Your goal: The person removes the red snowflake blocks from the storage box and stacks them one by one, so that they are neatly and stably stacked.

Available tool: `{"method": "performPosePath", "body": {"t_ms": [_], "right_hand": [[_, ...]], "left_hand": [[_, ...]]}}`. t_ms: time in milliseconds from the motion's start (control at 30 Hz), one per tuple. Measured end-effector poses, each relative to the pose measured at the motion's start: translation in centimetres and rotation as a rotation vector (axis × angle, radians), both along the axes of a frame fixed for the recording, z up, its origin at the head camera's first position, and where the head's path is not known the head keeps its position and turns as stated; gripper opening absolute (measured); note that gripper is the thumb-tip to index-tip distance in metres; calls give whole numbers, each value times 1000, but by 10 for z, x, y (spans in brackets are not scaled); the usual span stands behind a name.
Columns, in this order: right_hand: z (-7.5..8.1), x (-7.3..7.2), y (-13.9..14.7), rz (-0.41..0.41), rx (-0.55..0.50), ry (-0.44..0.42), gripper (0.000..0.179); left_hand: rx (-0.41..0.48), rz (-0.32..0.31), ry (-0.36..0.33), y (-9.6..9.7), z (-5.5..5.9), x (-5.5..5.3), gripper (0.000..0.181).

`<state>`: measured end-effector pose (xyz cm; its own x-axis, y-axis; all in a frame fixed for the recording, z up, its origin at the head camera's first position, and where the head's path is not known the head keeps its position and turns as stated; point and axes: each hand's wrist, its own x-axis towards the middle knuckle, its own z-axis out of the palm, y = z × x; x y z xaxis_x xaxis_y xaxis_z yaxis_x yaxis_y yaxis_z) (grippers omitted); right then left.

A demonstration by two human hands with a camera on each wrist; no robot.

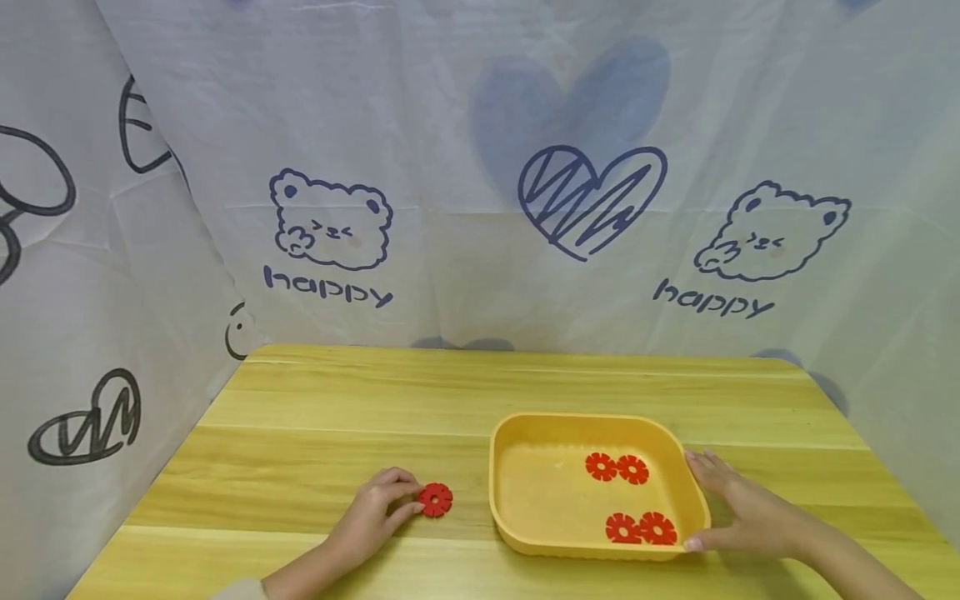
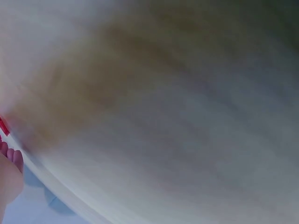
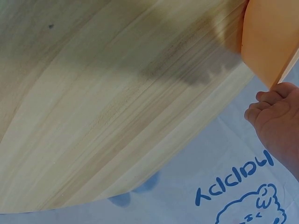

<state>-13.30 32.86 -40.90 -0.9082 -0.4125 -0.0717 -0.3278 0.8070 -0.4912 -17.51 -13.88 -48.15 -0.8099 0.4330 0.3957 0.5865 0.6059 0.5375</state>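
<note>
My left hand (image 1: 372,512) pinches the left edge of a red snowflake disc (image 1: 436,500) between thumb and fingers, at the table to the left of the basin. The disc is round, with notches at its rim and a hole in the middle. My right hand (image 1: 750,508) grips the right end of a yellow plastic basin (image 1: 517,537), thumb at the near corner and fingers on the farther wall. Inside the basin, one pair of red discs (image 1: 633,470) lies toward the back and another pair of red discs (image 1: 657,529) by the near wall.
The wood-grain table (image 1: 315,392) ends at a white cloth (image 1: 450,275) printed with bears, hearts and lettering, which hangs behind it and at the sides. Table surface shows left of the basin and behind it.
</note>
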Motion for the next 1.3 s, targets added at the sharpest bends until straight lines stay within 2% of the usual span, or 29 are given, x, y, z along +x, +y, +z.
{"method": "performPosePath", "body": {"t_ms": [367, 667, 1300], "right_hand": [[0, 0, 0, -2, -3, 7, 100], [0, -1, 1, 1, -36, -37, 99], [0, -1, 1, -24, -26, -20, 103]], "left_hand": [[-36, -3, 10, 1, 1, -1, 18], [-45, -24, 21, 0, 1, -1, 17], [-74, -5, 16, 2, 2, -2, 17]]}}
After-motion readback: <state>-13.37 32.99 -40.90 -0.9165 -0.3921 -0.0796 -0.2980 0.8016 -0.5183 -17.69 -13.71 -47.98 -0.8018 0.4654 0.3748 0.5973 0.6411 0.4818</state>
